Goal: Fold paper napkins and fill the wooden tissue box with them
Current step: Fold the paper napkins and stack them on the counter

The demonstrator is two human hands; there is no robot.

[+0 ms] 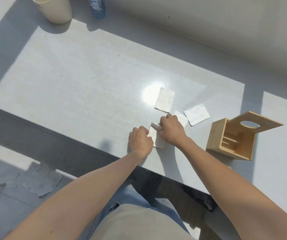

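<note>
A white paper napkin [157, 139] lies near the table's front edge between my two hands. My left hand [140, 140] presses on its left side. My right hand [171, 131] pinches its upper corner, which is lifted off the table. Three more folded napkins lie behind: one [165, 99] farthest back, one [196, 114] to the right, and one [180, 118] partly hidden under my right hand. The wooden tissue box [215, 135] lies on its side at the right, open toward me, with its lid with an oval hole [253, 124] swung up. I see no napkin inside it.
The grey table [80, 80] runs far back and to the left. A beige cylindrical container [54, 9] and a blue-labelled bottle [96, 7] stand at the far left back. The table's front edge runs just below my hands; the floor and my legs are beneath.
</note>
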